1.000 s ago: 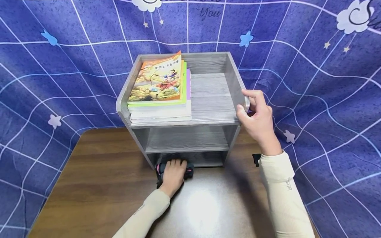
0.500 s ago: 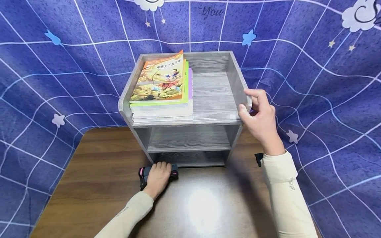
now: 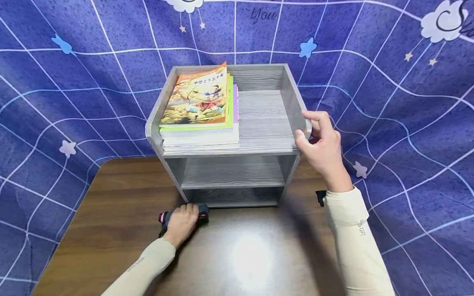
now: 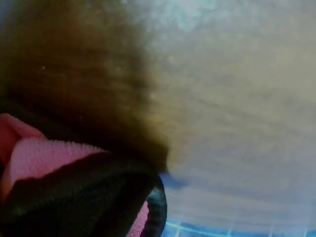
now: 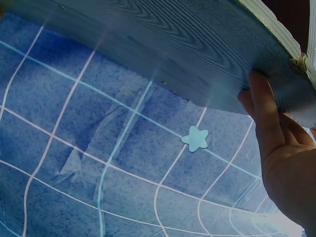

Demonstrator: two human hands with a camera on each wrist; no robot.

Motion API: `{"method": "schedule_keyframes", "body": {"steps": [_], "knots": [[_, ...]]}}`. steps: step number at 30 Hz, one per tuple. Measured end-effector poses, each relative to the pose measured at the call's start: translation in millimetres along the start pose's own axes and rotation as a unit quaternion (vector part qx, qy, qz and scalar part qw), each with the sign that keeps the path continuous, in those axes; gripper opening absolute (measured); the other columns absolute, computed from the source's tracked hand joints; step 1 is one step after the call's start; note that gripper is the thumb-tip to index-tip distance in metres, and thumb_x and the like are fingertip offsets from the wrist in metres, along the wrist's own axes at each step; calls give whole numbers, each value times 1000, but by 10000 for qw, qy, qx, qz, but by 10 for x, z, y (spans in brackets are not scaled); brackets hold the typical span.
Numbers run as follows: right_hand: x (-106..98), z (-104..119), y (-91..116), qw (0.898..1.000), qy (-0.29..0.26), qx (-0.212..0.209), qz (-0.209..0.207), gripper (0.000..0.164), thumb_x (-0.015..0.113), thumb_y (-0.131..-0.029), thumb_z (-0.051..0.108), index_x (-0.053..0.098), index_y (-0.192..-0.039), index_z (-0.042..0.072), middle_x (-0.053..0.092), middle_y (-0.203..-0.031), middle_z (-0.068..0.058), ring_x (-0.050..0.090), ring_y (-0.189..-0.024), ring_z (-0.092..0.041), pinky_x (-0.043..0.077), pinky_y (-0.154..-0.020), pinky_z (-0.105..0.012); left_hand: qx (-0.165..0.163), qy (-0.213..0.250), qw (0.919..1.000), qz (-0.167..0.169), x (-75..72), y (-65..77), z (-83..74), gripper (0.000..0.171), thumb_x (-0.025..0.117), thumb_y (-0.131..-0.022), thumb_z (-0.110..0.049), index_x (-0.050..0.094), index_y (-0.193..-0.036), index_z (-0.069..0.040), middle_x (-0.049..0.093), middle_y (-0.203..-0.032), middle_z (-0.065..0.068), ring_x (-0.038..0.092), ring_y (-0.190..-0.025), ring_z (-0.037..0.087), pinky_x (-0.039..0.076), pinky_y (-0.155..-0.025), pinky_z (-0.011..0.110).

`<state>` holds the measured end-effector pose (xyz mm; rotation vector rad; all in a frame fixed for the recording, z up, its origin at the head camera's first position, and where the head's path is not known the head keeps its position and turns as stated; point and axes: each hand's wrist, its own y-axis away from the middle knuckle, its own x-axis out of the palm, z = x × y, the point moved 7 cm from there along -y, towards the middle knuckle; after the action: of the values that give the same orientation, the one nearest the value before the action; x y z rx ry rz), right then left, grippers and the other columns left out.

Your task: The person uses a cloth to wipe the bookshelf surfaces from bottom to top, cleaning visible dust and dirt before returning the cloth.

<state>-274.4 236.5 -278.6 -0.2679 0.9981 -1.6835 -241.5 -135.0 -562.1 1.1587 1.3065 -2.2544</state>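
Observation:
My left hand (image 3: 182, 222) grips a dark blue-grey soft bundle (image 3: 203, 210) at the lower left front corner of a grey wood-grain shelf unit (image 3: 263, 113). Pink fabric shows at the bundle's ends; the left wrist view shows its fuzzy pink lining (image 4: 52, 158) and dark edging. Its exact kind is unclear. On the other side, my right hand (image 3: 324, 150) holds the front edge of the unit's right side panel, thumb inside and fingers outside. In the right wrist view, fingers (image 5: 266, 106) lie along the panel's outer face (image 5: 197, 59).
A stack of books (image 3: 200, 100) lies on the left of the top shelf, a picture book uppermost. The unit stands on a brown wooden table (image 3: 122, 222). A blue patterned curtain (image 3: 111, 82) hangs close behind and beside it. A small black object (image 3: 320, 197) sits near my right sleeve.
My left hand has moved left along the unit's bottom front, bringing the dark bundle out from before the bottom shelf. My right hand keeps its hold on the side panel.

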Motion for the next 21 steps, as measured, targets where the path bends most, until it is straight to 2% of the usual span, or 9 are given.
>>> {"method": "schedule_keyframes", "body": {"steps": [1,3,6,10,13,15,17,19,21], "knots": [[14,2,-1,10000,-16,-16,1,42,68,-86,2,59,-127,6,75,-103,-14,65,-75,1,48,-63,-15,-85,66,9999,98,-1,24,42,6,57,-75,-1,52,-77,2,53,-68,16,54,-55,35,44,-45,42],[39,9,-2,10000,-48,-36,7,42,69,-86,2,59,-127,6,74,-103,-15,65,-75,1,49,-63,-15,-290,183,9991,262,-14,66,125,20,68,-65,-1,53,-79,2,54,-68,16,55,-56,36,44,-46,44],[72,26,-7,9999,-118,-62,21,43,69,-86,2,58,-127,6,74,-104,-15,65,-76,1,49,-63,-15,-621,324,9966,430,-47,121,246,34,78,-56,-3,54,-80,2,55,-69,16,56,-56,36,45,-47,45],[101,52,-13,9998,-168,-47,41,42,69,-87,3,58,-127,6,74,-105,-15,65,-77,0,49,-64,-15,-917,369,9927,687,-95,233,437,39,82,-53,-6,54,-79,2,56,-69,16,56,-57,37,45,-48,46],[89,56,-11,9999,-160,4,4,42,69,-87,3,58,-127,6,74,-104,-14,65,-77,0,49,-64,-15,-1422,337,9842,1004,-112,402,730,39,83,-55,-6,54,-80,3,57,-71,19,56,-59,40,46,-49,50],[61,56,-3,9999,-133,51,-63,42,68,-87,3,59,-127,6,74,-103,-15,65,-76,1,48,-64,-14,-1965,384,9714,1275,-122,554,990,38,82,-58,-5,54,-82,4,58,-74,21,57,-62,43,46,-51,54],[26,48,7,9998,-89,80,-134,43,68,-86,2,58,-128,5,74,-102,-15,65,-75,1,48,-64,-14,-2558,576,9511,1633,-134,708,1234,37,80,-63,-7,56,-88,6,60,-78,23,59,-66,46,47,-54,58],[-3,42,14,9997,-27,108,-201,43,68,-86,3,59,-128,5,74,-101,-16,64,-75,2,48,-64,-14,-3040,900,9250,2096,-159,823,1392,41,79,-70,-15,59,-98,8,63,-84,27,62,-73,50,48,-59,63],[-19,34,18,9996,25,122,-234,44,68,-86,4,59,-129,6,74,-101,-16,64,-75,3,47,-64,-13,-3475,1310,8901,2641,-225,878,1436,52,79,-77,-27,59,-111,8,65,-92,30,63,-80,53,49,-64,65]]}}
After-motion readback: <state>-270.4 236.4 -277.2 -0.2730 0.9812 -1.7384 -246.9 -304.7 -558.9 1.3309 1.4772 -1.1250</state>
